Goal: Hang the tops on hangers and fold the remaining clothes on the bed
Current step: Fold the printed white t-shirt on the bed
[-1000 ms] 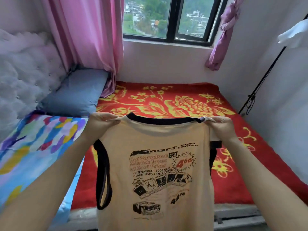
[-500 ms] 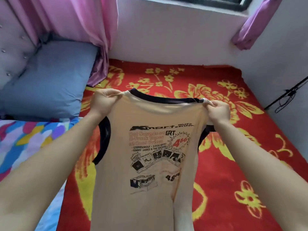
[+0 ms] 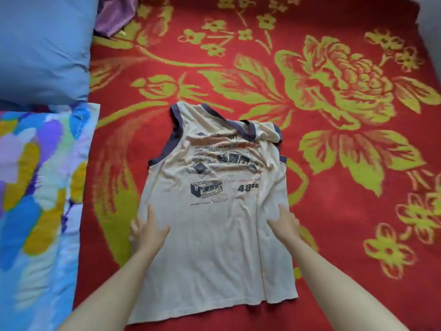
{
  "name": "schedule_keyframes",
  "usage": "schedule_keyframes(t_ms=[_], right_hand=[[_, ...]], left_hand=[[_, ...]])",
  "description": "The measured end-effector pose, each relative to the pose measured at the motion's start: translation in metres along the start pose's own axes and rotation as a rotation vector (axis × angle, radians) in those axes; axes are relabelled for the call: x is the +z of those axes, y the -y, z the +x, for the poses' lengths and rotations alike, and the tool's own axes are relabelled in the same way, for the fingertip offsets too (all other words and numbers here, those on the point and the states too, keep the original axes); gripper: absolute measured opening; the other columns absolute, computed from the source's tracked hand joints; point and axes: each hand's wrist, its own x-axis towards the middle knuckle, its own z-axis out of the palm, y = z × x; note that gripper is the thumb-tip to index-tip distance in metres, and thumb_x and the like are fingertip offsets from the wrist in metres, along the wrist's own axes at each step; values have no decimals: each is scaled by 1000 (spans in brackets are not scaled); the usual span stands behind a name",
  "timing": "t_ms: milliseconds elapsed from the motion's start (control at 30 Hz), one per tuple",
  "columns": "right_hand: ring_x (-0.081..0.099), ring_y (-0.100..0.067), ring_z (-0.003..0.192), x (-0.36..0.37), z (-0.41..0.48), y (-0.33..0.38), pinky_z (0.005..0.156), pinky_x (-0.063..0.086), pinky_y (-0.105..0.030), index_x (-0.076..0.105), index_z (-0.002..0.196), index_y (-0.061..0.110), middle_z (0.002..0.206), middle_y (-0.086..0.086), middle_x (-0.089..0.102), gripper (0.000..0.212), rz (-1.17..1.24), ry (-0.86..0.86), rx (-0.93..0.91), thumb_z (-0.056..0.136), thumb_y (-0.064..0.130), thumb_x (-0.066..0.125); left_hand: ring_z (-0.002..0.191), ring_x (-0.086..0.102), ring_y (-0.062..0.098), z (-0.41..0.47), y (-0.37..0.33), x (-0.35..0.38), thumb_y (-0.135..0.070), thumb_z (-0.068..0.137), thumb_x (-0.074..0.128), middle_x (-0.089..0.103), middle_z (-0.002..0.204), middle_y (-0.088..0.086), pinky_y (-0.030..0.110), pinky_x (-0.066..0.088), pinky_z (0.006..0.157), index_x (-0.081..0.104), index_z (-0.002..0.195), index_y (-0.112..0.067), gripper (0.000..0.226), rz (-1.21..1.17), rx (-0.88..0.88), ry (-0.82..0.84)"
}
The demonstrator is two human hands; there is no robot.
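Head view looks down on a cream sleeveless top (image 3: 214,211) lying flat, print side up, in the middle of a red blanket (image 3: 346,223) with yellow flowers. The top's long axis runs straight away from the person: dark-trimmed neck at the far end, hem at the near end. The left hand (image 3: 148,230) lies flat on the top's left edge with its fingers spread. The right hand (image 3: 285,223) lies flat on the top's right edge, fingers straight, gripping nothing.

Left of the top lie a blue pillow (image 3: 43,44) and, nearer, a many-coloured quilt (image 3: 35,199). Beyond its far-left corner is some purple cloth (image 3: 114,15), cut off by the frame.

The top's right shoulder is crumpled over, the upper print lines are creased and hard to read, and the left forearm hides part of the hem.
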Motion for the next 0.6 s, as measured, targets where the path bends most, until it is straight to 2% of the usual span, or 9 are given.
schedule_keyframes(t_ms=[100, 233, 400, 500, 600], right_hand=[[33, -33, 130, 50, -28, -57, 104, 32, -41, 22, 147, 20, 144, -14, 33, 66, -28, 87, 91, 90, 34, 53], [31, -32, 132, 96, -55, -110, 104, 32, -41, 19, 147, 19, 146, -12, 27, 74, -48, 116, 125, 88, 47, 55], [22, -30, 138, 131, -66, -139, 100, 36, -42, 22, 145, 21, 150, -12, 18, 78, -202, 14, -45, 84, 49, 61], [27, -30, 133, 138, -64, -148, 98, 38, -41, 31, 141, 20, 147, -11, 24, 65, -208, -66, -103, 87, 43, 59], [38, -31, 119, 135, -60, -158, 88, 41, -39, 48, 126, 11, 134, -10, 41, 35, -219, -123, -163, 93, 24, 49]], left_hand=[[140, 6, 35, -38, 45, 53, -41, 88, 58, 5, 156, 13, 47, 20, 110, 4, 150, -28, 83, 78, -74, 82], [140, 5, 34, -78, 76, 98, -46, 85, 59, -1, 155, 12, 47, 18, 111, 7, 149, -30, 84, 137, -127, 83], [141, 4, 33, -97, 96, 130, -47, 82, 64, 3, 154, 14, 53, 14, 110, 17, 148, -31, 82, 66, -181, -54], [141, 4, 36, -100, 110, 140, -50, 79, 66, 4, 155, 18, 56, 12, 110, 19, 148, -25, 86, -74, -305, -181], [139, 12, 36, -102, 123, 139, -43, 83, 64, 14, 153, 17, 56, 17, 108, 20, 148, -17, 82, -188, -388, -253]])
